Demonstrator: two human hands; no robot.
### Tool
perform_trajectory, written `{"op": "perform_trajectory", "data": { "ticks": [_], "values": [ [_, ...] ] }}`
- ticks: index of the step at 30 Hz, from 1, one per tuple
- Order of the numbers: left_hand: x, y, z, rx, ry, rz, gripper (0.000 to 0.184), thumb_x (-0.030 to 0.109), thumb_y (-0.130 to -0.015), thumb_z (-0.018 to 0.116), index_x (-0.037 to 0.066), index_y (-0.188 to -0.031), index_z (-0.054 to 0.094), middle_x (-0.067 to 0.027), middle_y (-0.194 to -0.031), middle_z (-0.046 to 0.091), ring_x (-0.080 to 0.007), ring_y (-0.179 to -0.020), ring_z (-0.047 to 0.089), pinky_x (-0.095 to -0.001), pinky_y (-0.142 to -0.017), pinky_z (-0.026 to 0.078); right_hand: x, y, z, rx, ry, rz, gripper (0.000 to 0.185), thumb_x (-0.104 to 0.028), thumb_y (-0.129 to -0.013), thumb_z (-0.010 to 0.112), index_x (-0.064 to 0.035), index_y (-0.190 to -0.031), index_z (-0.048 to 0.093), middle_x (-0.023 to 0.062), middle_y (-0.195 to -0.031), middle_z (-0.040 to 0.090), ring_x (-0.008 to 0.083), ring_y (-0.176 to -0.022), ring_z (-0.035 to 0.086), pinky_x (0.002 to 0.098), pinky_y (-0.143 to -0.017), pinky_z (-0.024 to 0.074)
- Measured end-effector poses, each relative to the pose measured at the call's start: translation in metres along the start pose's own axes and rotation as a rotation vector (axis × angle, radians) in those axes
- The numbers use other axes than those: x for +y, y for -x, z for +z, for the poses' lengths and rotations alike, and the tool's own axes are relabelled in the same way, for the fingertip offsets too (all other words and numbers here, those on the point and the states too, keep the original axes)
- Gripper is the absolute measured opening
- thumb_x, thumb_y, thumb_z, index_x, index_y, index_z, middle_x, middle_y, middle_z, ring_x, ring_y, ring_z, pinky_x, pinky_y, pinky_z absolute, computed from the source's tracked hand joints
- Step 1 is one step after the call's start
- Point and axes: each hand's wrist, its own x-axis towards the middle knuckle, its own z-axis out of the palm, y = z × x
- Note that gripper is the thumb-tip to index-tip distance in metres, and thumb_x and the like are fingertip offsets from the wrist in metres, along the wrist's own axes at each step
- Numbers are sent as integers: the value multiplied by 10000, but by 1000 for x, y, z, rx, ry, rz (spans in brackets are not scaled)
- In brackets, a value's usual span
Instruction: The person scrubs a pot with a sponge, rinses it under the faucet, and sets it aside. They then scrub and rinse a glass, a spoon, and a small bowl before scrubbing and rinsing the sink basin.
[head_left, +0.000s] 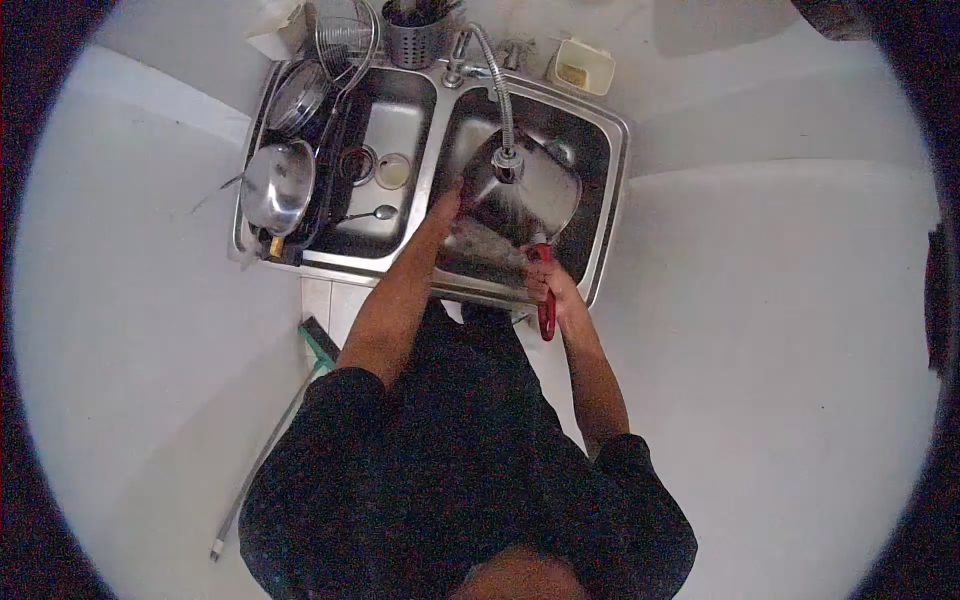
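A dark pan [545,190] with a red handle [545,300] is tilted in the right basin of the sink, under the running tap. My right hand [545,275] is closed around the red handle near the basin's front rim. My left hand [452,205] is at the pan's left edge; its fingers are dark and blurred, so their grip does not show. Water sprays from the flexible tap spout [507,160] onto the pan's surface.
Left of the basins, a drying rack holds a steel bowl [278,187] and other dishes. A spoon [383,212] and a round lid-like piece [392,171] lie in the left basin [400,110]. Behind stand a cutlery holder [415,45] and a cream container [582,68]. A green-headed broom [320,345] leans at left.
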Motion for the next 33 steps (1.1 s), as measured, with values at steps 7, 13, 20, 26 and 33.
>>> {"op": "perform_trajectory", "data": {
  "ticks": [7,13,20,26,33],
  "values": [
    [57,72,60,-64,404,-100,680,671,-868,380,163,-1305,500,-97,-1371,462,-322,-1254,413,-624,-988,277,-10,2,16,-56,-63,31,341,-31,-868,531,-69,-1206,495,-29,-569,396,58,-386,344,211,-324,299],
    [68,85,90,62,31,-99,657,653,-874,397,151,-1282,517,-56,-1303,504,-276,-1201,444,-594,-920,319,-8,-7,-34,-262,-347,109,302,-47,-901,498,-33,-1202,499,-25,-585,423,53,-399,366,204,-334,345],
    [35,59,78,207,-35,-166,661,604,-882,410,123,-1333,453,-109,-1306,492,-295,-1144,469,-554,-911,365,-9,-8,-56,-559,-632,187,328,-75,-949,396,1,-1263,456,17,-620,445,86,-442,428,226,-410,440],
    [14,98,120,553,464,-364,676,523,-862,492,76,-1363,406,-160,-1404,402,-387,-1256,396,-631,-977,301,2,-12,-74,-687,-724,318,351,-86,-937,410,31,-1267,442,26,-651,464,90,-495,476,226,-436,465],
    [2,98,114,819,354,-120,546,415,-893,492,28,-1277,484,-179,-1316,490,-345,-1205,474,-511,-966,378,-3,13,-70,-368,42,119,197,-149,-902,538,-5,-1037,527,12,-641,503,101,-467,503,228,-417,458]
  ]
}}
